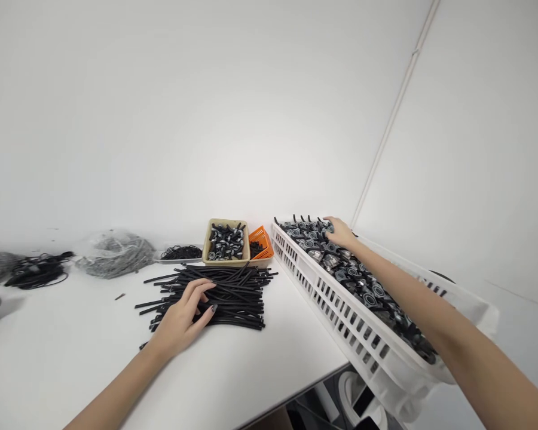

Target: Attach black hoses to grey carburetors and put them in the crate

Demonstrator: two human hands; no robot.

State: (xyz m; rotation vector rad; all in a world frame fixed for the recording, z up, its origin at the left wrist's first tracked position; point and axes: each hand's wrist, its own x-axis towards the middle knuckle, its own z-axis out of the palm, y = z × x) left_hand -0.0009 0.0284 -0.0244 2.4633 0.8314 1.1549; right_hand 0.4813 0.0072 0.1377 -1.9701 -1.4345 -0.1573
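Observation:
My left hand (183, 313) lies on a pile of thin black tubes (237, 298), its fingers apart and nothing gripped. The tubes are spread roughly side by side on the white table (233, 370). At the far end of a long white slotted basket (323, 292), my right hand (341, 233) reaches in among black-and-grey parts with round, ring-like faces (370, 298). Its thumb and forefinger curl around one of these parts; the palm hides most of it. Some parts in the basket have clear, shiny domes.
Against the wall stand a beige tray (205, 239) of small black-and-silver pieces and an orange basket (267, 242) with black bits. Farther left are thin black loops (182, 252), a plastic bag of grey cord (116, 254) and a black cord bundle (38, 272). The white basket overhangs the table's front edge.

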